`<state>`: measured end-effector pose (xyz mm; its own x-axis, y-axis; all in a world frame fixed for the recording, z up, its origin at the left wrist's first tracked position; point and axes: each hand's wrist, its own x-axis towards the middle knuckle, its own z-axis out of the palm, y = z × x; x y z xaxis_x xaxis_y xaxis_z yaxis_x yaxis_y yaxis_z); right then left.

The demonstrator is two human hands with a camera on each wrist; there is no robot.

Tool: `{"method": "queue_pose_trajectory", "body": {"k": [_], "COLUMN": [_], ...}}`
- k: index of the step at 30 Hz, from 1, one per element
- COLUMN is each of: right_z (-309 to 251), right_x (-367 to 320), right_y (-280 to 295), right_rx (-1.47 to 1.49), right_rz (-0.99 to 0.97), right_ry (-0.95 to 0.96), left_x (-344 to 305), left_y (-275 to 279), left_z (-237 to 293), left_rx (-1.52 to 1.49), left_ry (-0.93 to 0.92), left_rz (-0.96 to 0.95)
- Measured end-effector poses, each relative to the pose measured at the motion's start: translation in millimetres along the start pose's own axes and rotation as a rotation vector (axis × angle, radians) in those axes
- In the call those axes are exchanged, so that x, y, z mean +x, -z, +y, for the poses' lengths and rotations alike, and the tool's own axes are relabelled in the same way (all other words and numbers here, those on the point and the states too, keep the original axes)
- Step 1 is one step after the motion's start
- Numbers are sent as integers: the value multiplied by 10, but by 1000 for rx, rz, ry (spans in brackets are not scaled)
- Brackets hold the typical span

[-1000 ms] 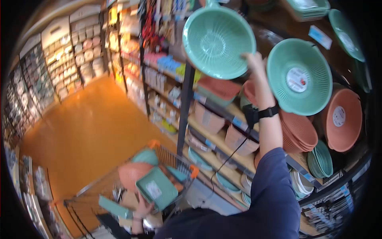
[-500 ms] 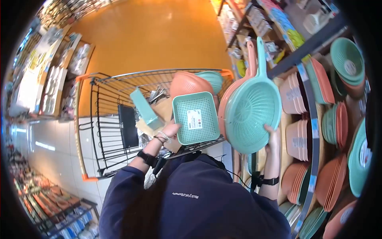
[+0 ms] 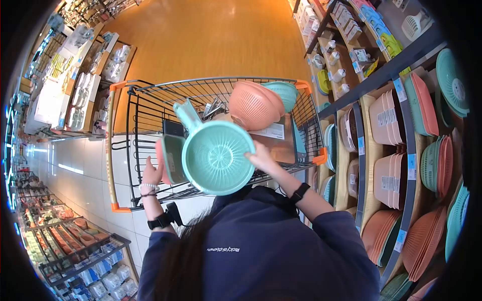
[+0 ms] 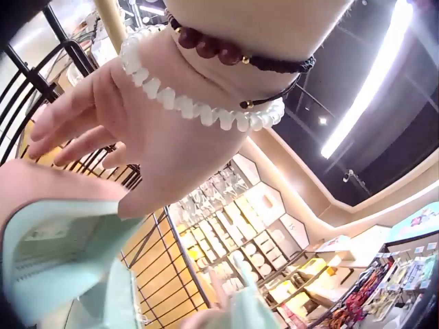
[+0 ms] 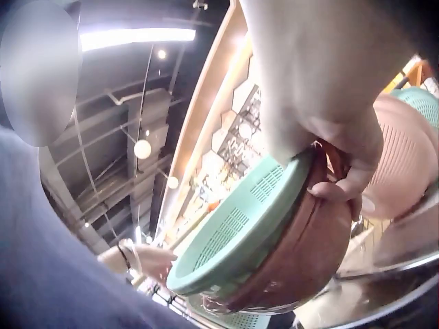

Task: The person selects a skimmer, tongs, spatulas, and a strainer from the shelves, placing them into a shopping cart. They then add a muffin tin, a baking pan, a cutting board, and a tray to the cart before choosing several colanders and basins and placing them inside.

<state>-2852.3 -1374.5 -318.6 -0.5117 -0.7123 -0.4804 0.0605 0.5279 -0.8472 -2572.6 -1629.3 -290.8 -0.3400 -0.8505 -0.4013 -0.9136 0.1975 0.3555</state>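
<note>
My right hand [image 3: 263,156] pinches the rim of a round mint-green colander [image 3: 219,158] with a long handle, held over the cart's near side. In the right wrist view a pink-brown colander [image 5: 302,267] is nested under it, and my fingers curl round both rims. My left hand [image 3: 152,174] is at the left, beside a green rectangular basket [image 3: 173,159] tilted on its side, a pink one [image 3: 159,154] against its outside. In the left wrist view the fingers are extended and the thumb lies at the green basket's edge.
The wire shopping cart [image 3: 213,80] with orange corners holds a pink colander [image 3: 255,104], a green one [image 3: 282,95] and a brown box [image 3: 281,146]. Shelves of stacked basins and baskets [image 3: 389,120] line the right. Display racks [image 3: 75,100] stand at left.
My right hand first reached to a green colander at the shelf, then brought the handled colanders left over the cart. The rectangular basket shifted left and tipped on its side, my left hand moving with it.
</note>
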Motion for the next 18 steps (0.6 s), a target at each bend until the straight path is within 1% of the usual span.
{"method": "queue_pose_trajectory", "body": {"k": [1,2,3,4,5,7,8,9,10,11,12,13,14,15,16,17,18], "right_z": [-21,-19,19,91,132,135,58,81,299,395,427,517,601,638,610,569,473], "right_x": [-40,-56,-56,-35,-5,15,-62,-82,-5,-4,-78,-129,-237,-336,-473,-654,-879], "right_y": [-83,-136,-200,-266,-287,-222,-94,-61,-19,62,183,278,370,522,721,859,1018], "right_rx": [-38,62,62,248,428,377,-111,26,-136,-152,-97,-128,-116,-105,-127,-144,-200], "right_rz": [-45,-99,-91,-89,-74,-40,12,-33,55,17,-51,-38,-16,-6,20,29,73], "right_ry": [11,19,14,40,78,271,368,359,464,388,323,360,334,310,245,183,172], "left_x": [32,-67,-203,-253,-315,-168,-170,-188,-174,-271,-318,-289,-293,-210,-151,-608,-472], "left_y": [-104,-42,40,62,76,-110,-168,-187,-212,-160,-216,-375,-506,-740,-918,-837,-1266], "left_z": [-134,-6,192,324,470,463,596,769,932,1179,1376,1468,1606,1624,1722,1984,1865], "left_rx": [-47,-94,-145,-142,-150,-116,-285,-460,-345,-190,-184,-168,-163,-134,-79,47,-91], "left_ry": [-91,-93,-98,-101,-185,-496,-540,-602,-683,-778,-833,-947,-1045,-1030,-991,-1294,-1306], "left_rz": [109,109,109,124,142,235,176,94,76,33,-51,-83,-159,-405,-639,-281,-578]}}
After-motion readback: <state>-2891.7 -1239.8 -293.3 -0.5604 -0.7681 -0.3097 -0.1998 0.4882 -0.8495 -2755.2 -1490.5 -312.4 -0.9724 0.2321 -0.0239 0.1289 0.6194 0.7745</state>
